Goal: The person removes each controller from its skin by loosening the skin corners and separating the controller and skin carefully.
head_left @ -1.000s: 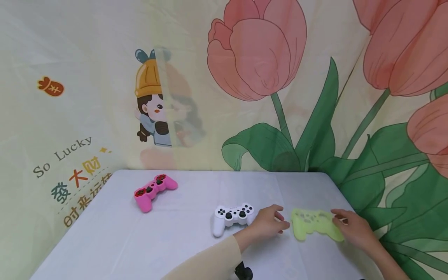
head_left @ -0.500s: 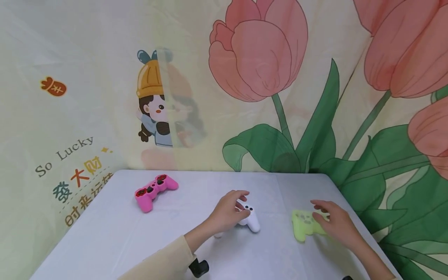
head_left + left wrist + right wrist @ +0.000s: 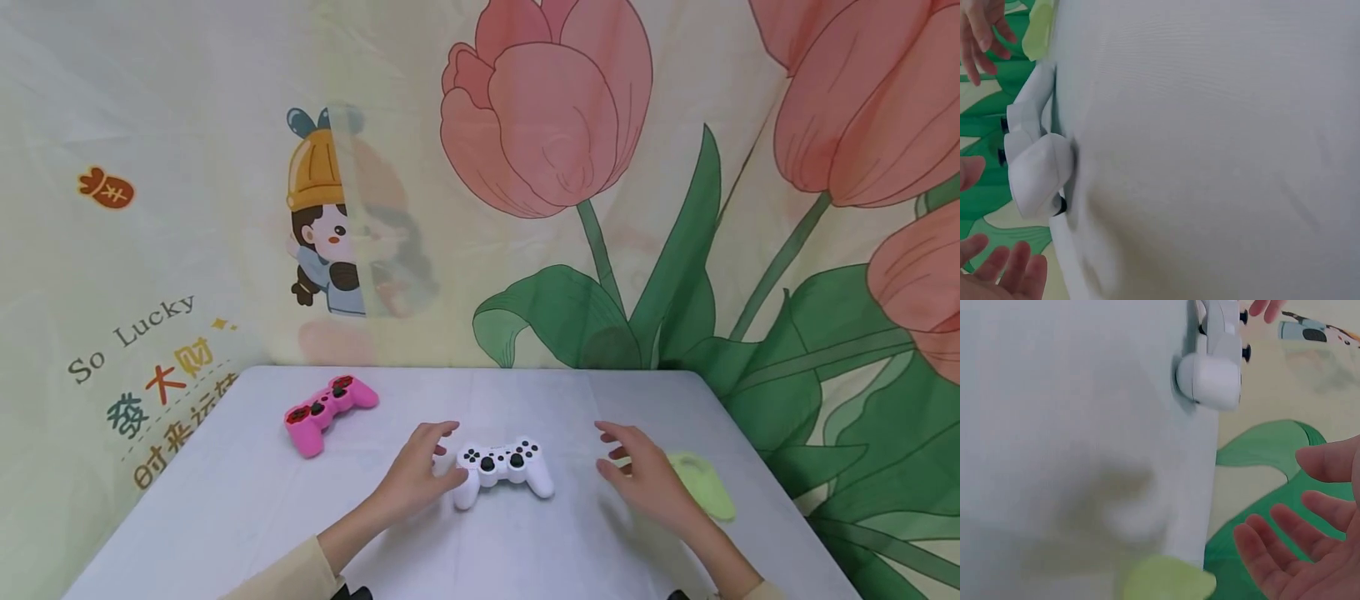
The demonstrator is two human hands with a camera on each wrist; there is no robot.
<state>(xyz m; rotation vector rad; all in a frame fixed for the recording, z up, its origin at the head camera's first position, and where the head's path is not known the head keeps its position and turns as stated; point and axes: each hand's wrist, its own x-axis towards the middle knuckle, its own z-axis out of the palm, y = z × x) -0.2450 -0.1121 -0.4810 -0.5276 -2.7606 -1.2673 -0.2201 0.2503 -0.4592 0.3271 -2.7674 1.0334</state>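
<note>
A white game controller (image 3: 504, 465) with black sticks and buttons lies mid-table, between the two hands. At its left end, my left hand (image 3: 417, 473) hovers with fingers loosely bent and nothing held; the thumb overlaps the controller's left grip in the head view, while the left wrist view shows a gap from the white controller (image 3: 1038, 162). To the right of it my right hand (image 3: 647, 475) is held above the table, fingers spread and holding nothing. Behind that hand lies a light green, controller-shaped piece (image 3: 705, 485), partly hidden by it. In the right wrist view the right hand (image 3: 1310, 537) is apart from the white controller (image 3: 1213, 375).
A pink game controller (image 3: 328, 412) with red and black details lies at the table's back left. The white-covered table (image 3: 247, 533) ends at a printed curtain (image 3: 420, 183) with tulips and a cartoon figure.
Both hands have moved left. The right hand has left the green piece's right end and come beside the white controller; the left hand has passed over the white controller to its left side.
</note>
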